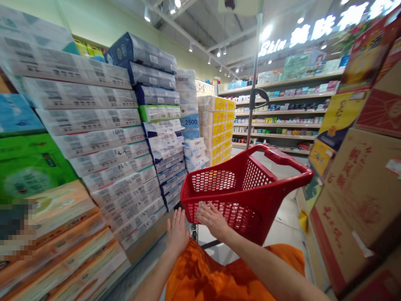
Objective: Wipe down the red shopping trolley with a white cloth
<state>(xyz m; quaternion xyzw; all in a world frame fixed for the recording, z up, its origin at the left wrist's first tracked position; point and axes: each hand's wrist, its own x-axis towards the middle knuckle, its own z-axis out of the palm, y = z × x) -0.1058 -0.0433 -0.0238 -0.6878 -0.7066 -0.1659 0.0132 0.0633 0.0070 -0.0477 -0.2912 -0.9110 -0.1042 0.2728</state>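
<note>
A red plastic shopping cart (269, 205) stands in front of me, its perforated basket showing no goods in the visible part. My right hand (213, 219) is at the basket's near side, fingers stretched out and nothing held; whether it touches the mesh I cannot tell. Just left of it, my left hand (178, 229) is open with the fingers pointing up, close to the cart's near left corner. The cart's handle (291, 161) is on the far right side, away from both hands. Orange cloth (225, 276) covers my lap below the arms.
Stacked tissue packs (115, 156) line the left side, with yellow-and-white packs (217, 129) farther back. Cardboard boxes (354, 196) rise on the right. A metal pole (253, 83) stands beyond the cart, before stocked shelves (282, 98).
</note>
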